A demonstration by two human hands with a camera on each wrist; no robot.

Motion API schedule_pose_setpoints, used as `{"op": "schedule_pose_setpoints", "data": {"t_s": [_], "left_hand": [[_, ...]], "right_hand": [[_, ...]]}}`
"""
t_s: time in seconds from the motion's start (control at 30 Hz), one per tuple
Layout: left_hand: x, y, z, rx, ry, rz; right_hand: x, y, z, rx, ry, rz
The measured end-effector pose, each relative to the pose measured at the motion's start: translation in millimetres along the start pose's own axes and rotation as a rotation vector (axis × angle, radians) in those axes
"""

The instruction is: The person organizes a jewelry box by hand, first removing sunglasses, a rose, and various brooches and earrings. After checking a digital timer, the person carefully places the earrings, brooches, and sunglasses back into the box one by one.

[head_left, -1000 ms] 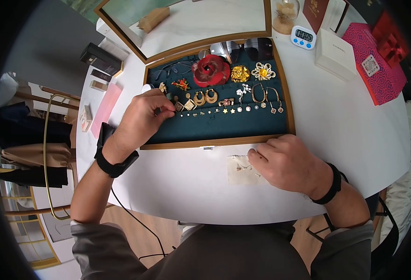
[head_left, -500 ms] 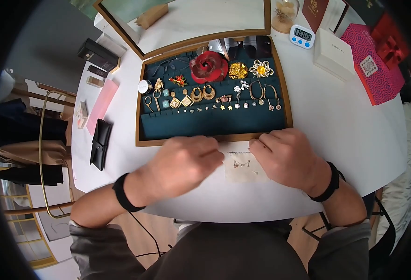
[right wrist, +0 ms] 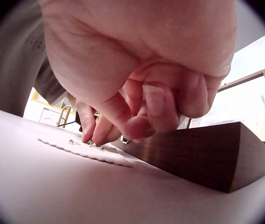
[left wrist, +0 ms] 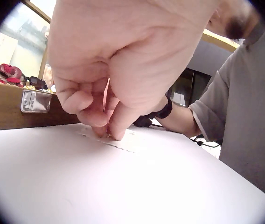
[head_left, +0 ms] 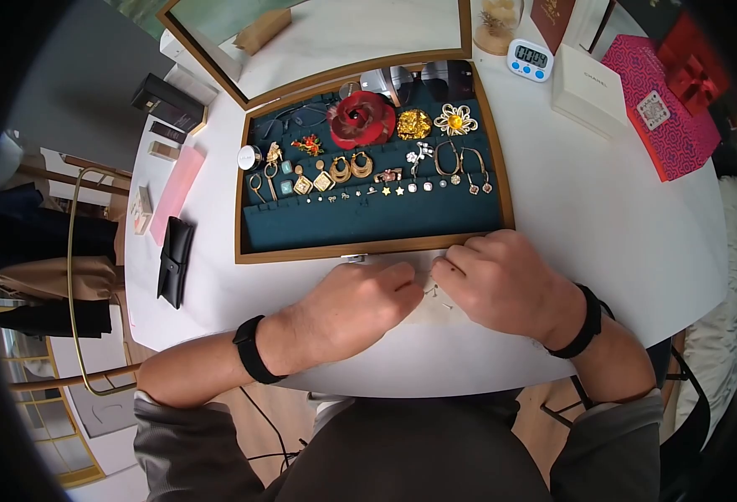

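Note:
My left hand (head_left: 347, 309) reaches down to a small cream cloth (head_left: 431, 315) with a scalloped edge, lying on the white table. Its thumb and forefinger pinch a tiny earring (left wrist: 109, 136) at the cloth's surface. Another small earring (right wrist: 73, 142) lies on the cloth beside those fingertips. My right hand (head_left: 502, 284) is at the cloth's right side, fingers curled, and nothing shows between them in the right wrist view. Just beyond both hands stands an open wooden jewelry box (head_left: 377, 244) with a dark green lining and rows of earrings.
Brooches and sunglasses (head_left: 448, 81) fill the box's back. A black case (head_left: 176, 262) and a pink strip (head_left: 177, 194) lie to the left. At the back right are a timer (head_left: 530, 60), a white box (head_left: 588, 90) and a pink patterned box (head_left: 665, 109).
My left hand has come from the box's left side down to the cloth and now pinches an earring there. My right hand stays near the cloth. The head view has shifted slightly.

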State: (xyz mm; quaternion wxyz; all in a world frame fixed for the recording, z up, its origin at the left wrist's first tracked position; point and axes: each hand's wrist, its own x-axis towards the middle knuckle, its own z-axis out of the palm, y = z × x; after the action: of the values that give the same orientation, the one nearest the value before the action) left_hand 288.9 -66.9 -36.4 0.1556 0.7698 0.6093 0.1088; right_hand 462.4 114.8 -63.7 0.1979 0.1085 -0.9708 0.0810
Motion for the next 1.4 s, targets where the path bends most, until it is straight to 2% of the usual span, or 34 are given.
{"op": "schedule_pose_setpoints", "data": {"t_s": [0.27,0.47,0.6,0.67,0.73,0.83,0.97,1.07,1.23,1.3,1.4], "left_hand": [[0.5,0.0,-0.4,-0.009,0.046,0.046],[-10.5,3.8,-19.9,-0.062,0.079,0.08],[-24.3,-2.2,-41.5,-0.167,0.107,-0.018],[-28.6,-9.7,-51.8,-0.217,0.179,-0.094],[-32.5,-18.0,-64.3,-0.229,0.199,-0.102],[-40.9,-28.4,-80.8,-0.216,0.286,-0.338],[-52.7,-58.4,-92.8,-0.215,0.338,-0.465],[-52.5,-75.2,-93.5,-0.204,0.376,-0.425],[-47.9,-95.1,-88.0,-0.193,0.281,-0.452],[-47.5,-102.2,-85.2,-0.247,0.156,-0.531],[-46.0,-106.0,-80.9,-0.296,0.117,-0.588]], "right_hand": [[0.4,0.3,0.6,0.012,-0.001,-0.005],[0.6,-0.4,2.7,0.019,-0.002,0.008],[-0.2,-0.9,1.8,0.032,-0.008,0.01],[-0.7,-0.8,1.8,0.052,-0.032,0.017],[-0.8,-0.4,2.9,0.056,-0.026,0.012],[-1.0,-0.8,2.8,0.046,-0.035,0.015],[0.4,-1.0,0.9,0.039,-0.028,0.005],[1.4,-0.8,-0.7,-0.008,-0.036,-0.008],[0.9,-1.0,-0.5,-0.003,-0.033,-0.004],[0.1,-0.6,0.6,0.014,-0.028,0.001],[-0.6,-0.3,0.8,0.012,-0.024,0.004]]}}
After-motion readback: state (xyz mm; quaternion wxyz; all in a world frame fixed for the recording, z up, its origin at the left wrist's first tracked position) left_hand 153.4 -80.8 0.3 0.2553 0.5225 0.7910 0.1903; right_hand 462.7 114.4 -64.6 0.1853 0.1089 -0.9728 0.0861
